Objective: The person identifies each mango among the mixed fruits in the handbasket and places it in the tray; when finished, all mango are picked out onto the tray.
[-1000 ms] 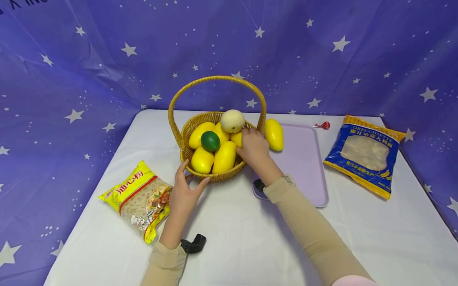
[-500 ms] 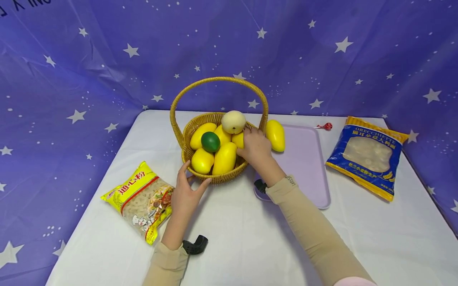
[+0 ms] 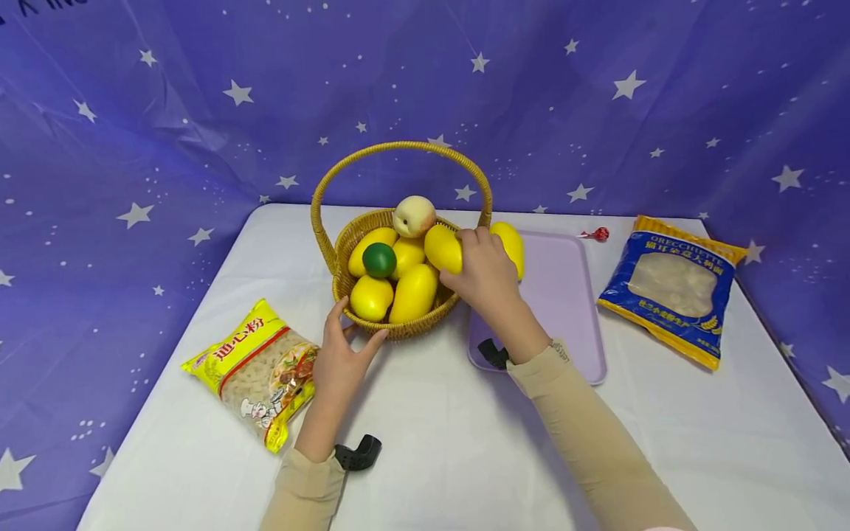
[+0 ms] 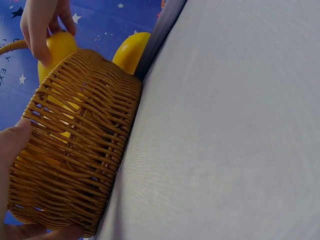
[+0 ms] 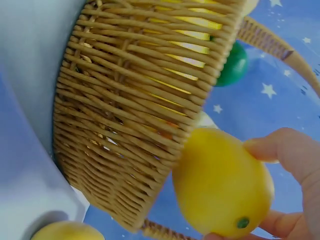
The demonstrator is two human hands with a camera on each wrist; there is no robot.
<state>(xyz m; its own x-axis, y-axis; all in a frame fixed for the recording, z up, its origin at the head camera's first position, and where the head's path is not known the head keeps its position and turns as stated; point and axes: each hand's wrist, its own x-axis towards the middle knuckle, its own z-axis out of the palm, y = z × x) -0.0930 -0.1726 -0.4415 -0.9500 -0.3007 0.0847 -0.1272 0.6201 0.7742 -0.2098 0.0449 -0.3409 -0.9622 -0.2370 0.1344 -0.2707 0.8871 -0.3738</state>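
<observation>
Yellow mango (image 3: 441, 248), one: held at the right rim of the wicker basket (image 3: 413, 330); fingers of the right hand (image 3: 490, 274) clamp it. Left hand (image 3: 341, 359): fingers apart, touching the basket. Lilac tray (image 3: 564, 310): alongside, on white-covered desk (image 3: 425, 435).

Starry purple fabric (image 3: 425, 88) behind a white-covered table (image 3: 425, 413)

On my head feed, the creased fabric, printed with white stars (image 3: 627, 85), runs behind and along both sides of the table. I see dark lettering (image 3: 28, 7) at its upper left.

Yellow mango (image 3: 443, 248); dark-green fruit (image 3: 379, 260); golden-brown basket (image 3: 401, 330); lilac tray (image 3: 561, 310); white-starred purple backdrop (image 3: 531, 125)
</observation>
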